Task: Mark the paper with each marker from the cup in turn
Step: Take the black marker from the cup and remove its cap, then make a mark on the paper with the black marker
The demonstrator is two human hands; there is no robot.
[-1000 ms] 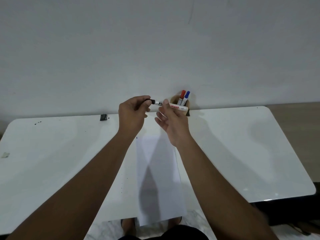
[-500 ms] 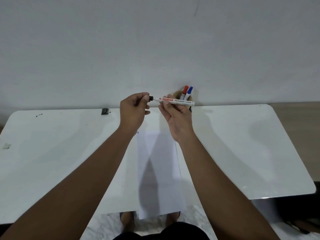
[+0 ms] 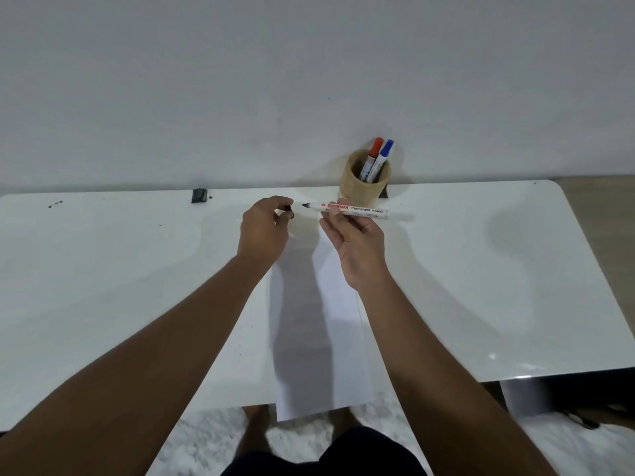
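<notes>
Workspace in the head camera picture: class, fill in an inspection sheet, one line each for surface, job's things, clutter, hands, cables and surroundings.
Surface: white table, glossy, a few dark specks near the far left edge.
Job's things: paper lies lengthwise, its near end over the table edge, no marks visible; uncapped black marker; cup holding a red marker and a blue marker.
Clutter: small dark object at the far edge.
Hands: right hand holds the black marker; left hand pinches its cap.
Cables: nothing seen.
Surroundings: plain wall; pale floor below.
</notes>
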